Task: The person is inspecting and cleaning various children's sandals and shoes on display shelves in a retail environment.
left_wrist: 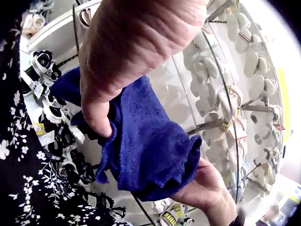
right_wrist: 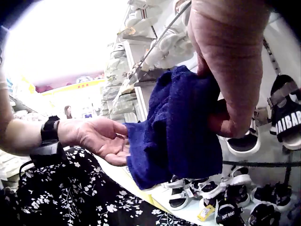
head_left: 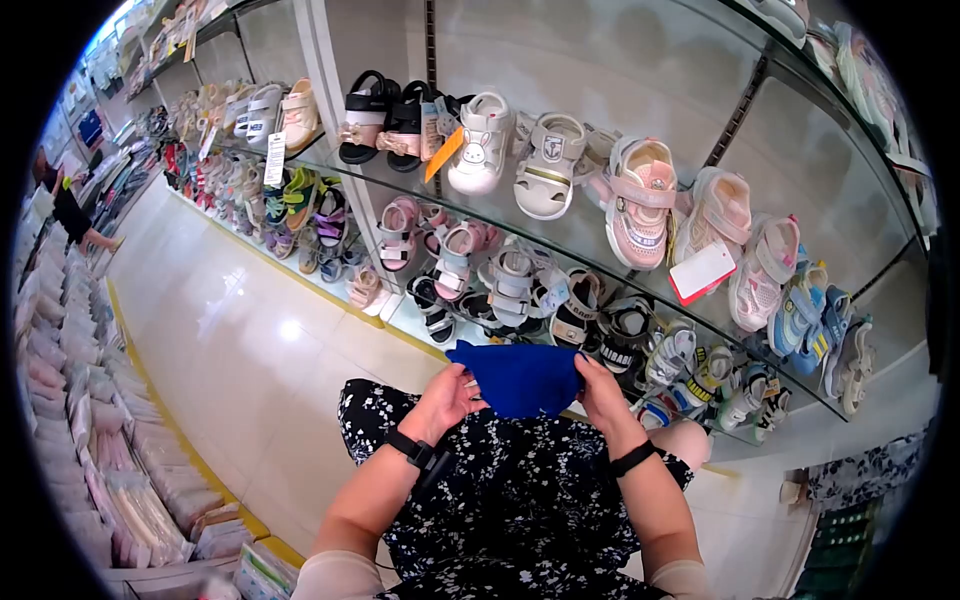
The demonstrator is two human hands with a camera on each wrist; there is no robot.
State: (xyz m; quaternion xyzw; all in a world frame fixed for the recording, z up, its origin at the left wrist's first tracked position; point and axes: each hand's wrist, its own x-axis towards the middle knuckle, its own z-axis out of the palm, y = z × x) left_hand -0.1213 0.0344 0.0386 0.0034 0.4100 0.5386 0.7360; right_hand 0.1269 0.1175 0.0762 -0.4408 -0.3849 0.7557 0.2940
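A dark blue cloth with a nubby, towel-like texture is held folded in front of the lap. My left hand pinches its left end, thumb on top and fingers partly curled beneath. At the other end, my right hand grips the cloth's edge between thumb and fingers. The left wrist view shows the left thumb pressed into a fold of the blue cloth, with the right hand beyond. In the right wrist view the left hand holds the far edge, palm turned up.
Glass shelves of children's sandals and shoes stand right ahead, with a white sandal and a pink shoe on the upper one. Bagged goods line the left side. Shiny floor lies between.
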